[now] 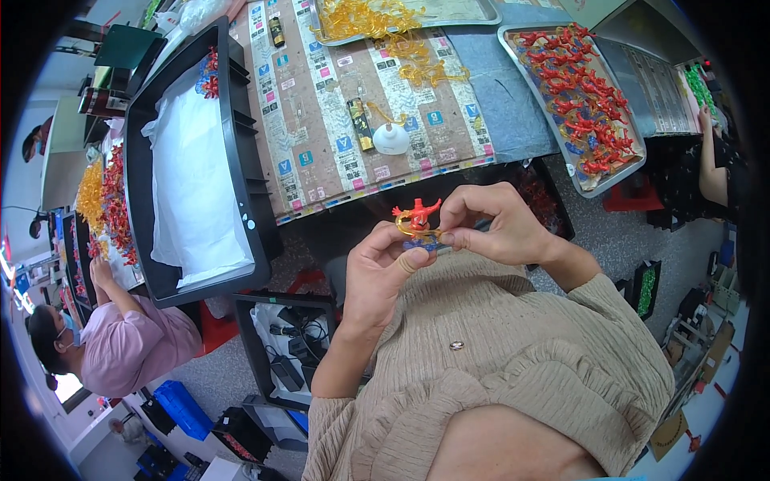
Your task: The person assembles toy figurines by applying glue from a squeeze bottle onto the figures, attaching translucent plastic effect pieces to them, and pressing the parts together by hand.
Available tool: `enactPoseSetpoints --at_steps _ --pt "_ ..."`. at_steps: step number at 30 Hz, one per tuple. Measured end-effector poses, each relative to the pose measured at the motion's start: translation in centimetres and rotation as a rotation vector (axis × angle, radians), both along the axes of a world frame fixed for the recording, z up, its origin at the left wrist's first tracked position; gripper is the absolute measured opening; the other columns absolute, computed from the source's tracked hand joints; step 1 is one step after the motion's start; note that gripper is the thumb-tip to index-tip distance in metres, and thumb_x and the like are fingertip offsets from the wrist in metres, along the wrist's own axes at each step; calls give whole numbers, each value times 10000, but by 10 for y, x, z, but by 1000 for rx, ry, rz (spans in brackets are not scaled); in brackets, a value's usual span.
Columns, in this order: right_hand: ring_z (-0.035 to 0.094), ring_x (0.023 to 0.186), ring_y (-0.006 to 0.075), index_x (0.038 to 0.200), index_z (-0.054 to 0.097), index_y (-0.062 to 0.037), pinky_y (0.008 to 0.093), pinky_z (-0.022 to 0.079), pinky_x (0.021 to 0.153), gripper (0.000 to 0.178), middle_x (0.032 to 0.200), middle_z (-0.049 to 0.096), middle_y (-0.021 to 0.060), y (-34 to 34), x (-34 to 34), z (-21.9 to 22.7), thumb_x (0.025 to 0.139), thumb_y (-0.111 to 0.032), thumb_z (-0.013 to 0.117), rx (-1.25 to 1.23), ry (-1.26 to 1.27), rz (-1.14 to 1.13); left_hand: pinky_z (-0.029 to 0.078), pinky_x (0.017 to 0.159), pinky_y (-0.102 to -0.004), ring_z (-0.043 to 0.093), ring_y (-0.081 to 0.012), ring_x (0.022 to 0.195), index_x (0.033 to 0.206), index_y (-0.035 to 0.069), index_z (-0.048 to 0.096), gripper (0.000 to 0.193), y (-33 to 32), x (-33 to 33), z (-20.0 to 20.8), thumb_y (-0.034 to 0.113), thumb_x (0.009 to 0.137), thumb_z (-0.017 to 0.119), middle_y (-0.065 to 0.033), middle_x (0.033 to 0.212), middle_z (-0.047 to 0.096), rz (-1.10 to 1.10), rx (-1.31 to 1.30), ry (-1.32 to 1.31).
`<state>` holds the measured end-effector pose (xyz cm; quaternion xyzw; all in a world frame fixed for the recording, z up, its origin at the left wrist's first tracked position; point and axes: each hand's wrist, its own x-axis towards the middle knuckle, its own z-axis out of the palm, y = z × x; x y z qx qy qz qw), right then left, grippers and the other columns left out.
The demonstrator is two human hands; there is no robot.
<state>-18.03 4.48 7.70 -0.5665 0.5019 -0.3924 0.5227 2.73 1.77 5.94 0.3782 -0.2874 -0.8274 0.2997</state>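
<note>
The left hand [375, 272] is nearly closed, its thumb and fingers pinching a small red figure [419, 212] by the blue part at its bottom. The figure is upright, in front of the person's chest, just off the near edge of the bench [321, 172]. A yellow strip [403, 228] curves around its middle, and the right hand [501, 224] pinches the strip's right end between thumb and forefinger.

On the bench, a white round object [391, 139] is near the near edge, just right of a black and gold tube [360, 124]. Yellow pieces [417, 64] spill toward the near side from a metal tray [457, 10] at the far edge. To the right, another tray [613, 178] holds many red figures with blue parts. To the left is a black crate [245, 184] lined with a white sheet [192, 176]; a few red and blue pieces [210, 76] lie at its far end. Farther left sits a co-worker in pink [140, 345].
</note>
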Motion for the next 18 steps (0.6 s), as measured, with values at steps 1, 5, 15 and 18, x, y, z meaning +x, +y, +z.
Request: enactPoseSetpoints --at_steps 1,5,15,18 --pt "640 756 93 911 608 0 251 536 680 157 796 657 48 0 0 0 775 48 669 19 -11 2 561 843 -297 629 -151 928 1048 -48 630 266 0 -1 0 -34 797 716 -49 1039 548 5 -8 -7" --pt "652 707 113 851 582 10 243 534 614 127 801 634 57 -2 1 -5 782 64 675 67 -68 -7 556 848 -291 627 -148 934 1047 -50 628 273 2 -3 0 -36 791 721 -48 1043 543 15 -29 -17" --pt "641 674 112 808 568 4 241 519 598 133 751 626 49 -3 4 -4 753 94 649 -5 19 6 566 827 -299 651 -162 920 1124 -22 597 327 3 -3 -2 -4 817 707 -80 1032 636 16 128 40" --pt "646 684 115 800 576 1 248 516 600 133 737 626 45 -6 2 -5 736 90 652 -71 86 29 567 828 -308 659 -168 905 1138 -21 586 337 6 -4 -2 -6 821 700 -94 1029 646 48 78 37"
